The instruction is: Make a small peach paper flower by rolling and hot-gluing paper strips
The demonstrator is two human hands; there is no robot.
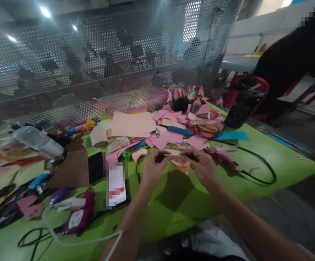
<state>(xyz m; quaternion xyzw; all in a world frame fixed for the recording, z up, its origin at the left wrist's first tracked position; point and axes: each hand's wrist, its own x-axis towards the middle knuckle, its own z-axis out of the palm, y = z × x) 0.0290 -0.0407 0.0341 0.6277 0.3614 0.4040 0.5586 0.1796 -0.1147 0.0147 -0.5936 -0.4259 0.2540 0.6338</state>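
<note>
"What are the hands doing?"

"The left hand (pixel 153 166) and the right hand (pixel 202 166) are both closed in a fingertip pinch on one small, thin piece of peach-coloured paper (pixel 183 166), one at each side. It's held up over the lime-green surface (pixel 174 217)."

"So which step would you call this?"

"Shaping or lining up the paper by hand, I'd judge. Its lower part hangs to a point between the hands, but the fingers hide the edges, so I can't tell whether it's folded or in layers."

"What would the next adjustment call for?"

"Light, even pressure from both sides, I'd say; paper that thin could crease or slip."

"And what's about it?"

"Just beyond the hands, loose pink paper scraps (pixel 168 138), with a large peach-coloured paper sheet (pixel 133 124) and a blue-handled tool (pixel 180 130) among them. A pink glue gun with a black cord (pixel 228 158) lies beside the right hand. A phone with a lit screen (pixel 116 186) lies near the left forearm."
</note>
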